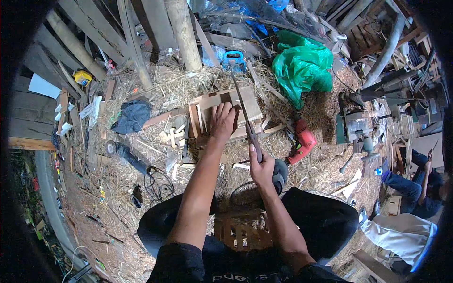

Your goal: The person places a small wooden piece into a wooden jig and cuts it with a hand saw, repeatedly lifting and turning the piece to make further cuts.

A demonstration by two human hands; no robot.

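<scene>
My left hand rests on a small wooden box frame, its fingers bent over the inner edge. Wrapped round the handle of a long, thin saw-like tool is my right hand. The tool points away from me, its blade lying over the right part of the box. Small light wood pieces lie just left of the box.
A red power drill lies right of the box, below a green plastic bag. An angle grinder and dark cloth are at left. A vise stands right; another person sits at far right.
</scene>
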